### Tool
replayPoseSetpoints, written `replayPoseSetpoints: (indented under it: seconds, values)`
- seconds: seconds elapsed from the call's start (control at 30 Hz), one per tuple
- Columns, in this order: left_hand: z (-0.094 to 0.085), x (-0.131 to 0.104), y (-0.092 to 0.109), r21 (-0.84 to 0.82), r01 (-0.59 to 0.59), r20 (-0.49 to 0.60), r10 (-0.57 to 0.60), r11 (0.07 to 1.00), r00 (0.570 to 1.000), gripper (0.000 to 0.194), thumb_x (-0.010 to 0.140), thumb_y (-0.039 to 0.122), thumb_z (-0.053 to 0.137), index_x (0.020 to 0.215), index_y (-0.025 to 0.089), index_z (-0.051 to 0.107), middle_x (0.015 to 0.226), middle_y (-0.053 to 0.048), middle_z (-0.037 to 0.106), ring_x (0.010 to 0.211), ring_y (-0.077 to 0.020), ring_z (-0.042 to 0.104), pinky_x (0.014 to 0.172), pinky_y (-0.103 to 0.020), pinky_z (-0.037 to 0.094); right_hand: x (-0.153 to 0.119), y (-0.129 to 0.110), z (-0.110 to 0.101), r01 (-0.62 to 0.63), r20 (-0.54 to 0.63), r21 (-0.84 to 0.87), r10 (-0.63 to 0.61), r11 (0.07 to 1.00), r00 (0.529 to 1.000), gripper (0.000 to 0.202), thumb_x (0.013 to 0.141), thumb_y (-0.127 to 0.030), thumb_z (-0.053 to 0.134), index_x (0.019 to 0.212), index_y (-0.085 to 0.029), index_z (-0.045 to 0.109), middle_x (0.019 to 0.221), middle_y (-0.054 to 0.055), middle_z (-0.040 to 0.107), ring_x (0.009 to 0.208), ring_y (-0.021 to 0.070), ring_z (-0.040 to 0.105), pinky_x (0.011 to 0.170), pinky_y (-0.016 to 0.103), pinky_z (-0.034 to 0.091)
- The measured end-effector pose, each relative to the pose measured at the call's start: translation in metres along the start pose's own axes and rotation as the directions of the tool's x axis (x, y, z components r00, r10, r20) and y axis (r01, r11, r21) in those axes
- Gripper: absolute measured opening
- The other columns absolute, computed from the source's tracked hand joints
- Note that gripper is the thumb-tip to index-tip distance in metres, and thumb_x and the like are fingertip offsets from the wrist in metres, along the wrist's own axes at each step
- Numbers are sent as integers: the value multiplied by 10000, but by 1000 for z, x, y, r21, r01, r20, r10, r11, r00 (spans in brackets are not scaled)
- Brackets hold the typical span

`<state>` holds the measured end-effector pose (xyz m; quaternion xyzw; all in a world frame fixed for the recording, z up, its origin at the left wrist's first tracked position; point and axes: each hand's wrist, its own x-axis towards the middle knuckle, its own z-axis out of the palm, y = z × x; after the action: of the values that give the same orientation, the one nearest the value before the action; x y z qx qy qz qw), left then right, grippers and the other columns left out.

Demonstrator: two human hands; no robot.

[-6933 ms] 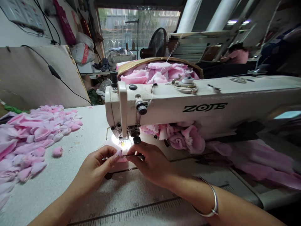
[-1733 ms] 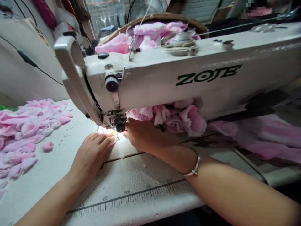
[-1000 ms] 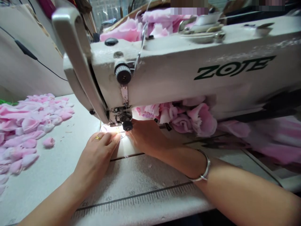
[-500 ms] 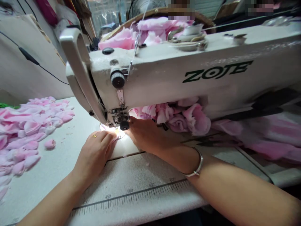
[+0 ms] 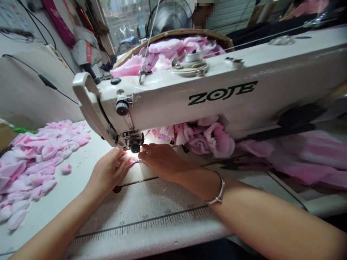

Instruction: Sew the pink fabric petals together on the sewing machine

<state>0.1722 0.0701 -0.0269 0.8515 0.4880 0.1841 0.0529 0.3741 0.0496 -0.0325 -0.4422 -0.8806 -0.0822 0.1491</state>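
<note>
A small piece of pink fabric (image 5: 131, 161) lies under the lit needle area of the white sewing machine (image 5: 162, 103). My left hand (image 5: 107, 169) is closed on its left side, thumb and fingers pinching the cloth. Just right of the needle, my right hand (image 5: 162, 160) has its fingers curled together close to the fabric. Whatever those fingertips hold is hidden. Behind my right hand, ruffled pink fabric flowers (image 5: 203, 141) are bunched beneath the machine arm.
Many pink fabric pieces (image 5: 35, 155) lie heaped on the left of the table. A basket (image 5: 230, 43) of pink cloth stands behind the machine. Dark scissors (image 5: 230, 164) appear to lie at right, near more pink cloth (image 5: 306, 159). Part of a person shows at the back.
The camera view has shifted. More of the pink piece now shows between my hands, and my left hand's thumb has come into sight. My right hand stays beside the needle.
</note>
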Motion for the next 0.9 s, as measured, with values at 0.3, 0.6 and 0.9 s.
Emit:
replayPoseSetpoints:
  seconds: [0.3,0.6,0.9]
  values:
    - [17,6,-14,179,-54,-53,65,982,997,108,849,315,536,883,216,565,861,-25,608,728,-178,583,608,-280,427,-3,0,-2,15,-5,-7,-15,1000,1000,123,843,-100,561,880,-199,625,889,31,628,746,193,595,462,306,307]
    - [13,-2,-6,444,-263,-76,328,857,942,176,906,272,465,826,212,610,819,-56,577,756,-217,559,661,-336,440,0,-1,-1,41,-6,12,-41,999,999,84,818,-123,619,841,-202,637,847,11,620,712,185,583,439,311,284]
    - [8,-4,-2,510,-315,-14,374,800,927,172,932,244,447,940,202,613,868,-54,566,819,-220,566,749,-371,489,-1,-3,0,26,1,-13,-26,1000,1000,72,845,-147,593,833,-213,617,834,9,613,706,180,579,444,321,302]
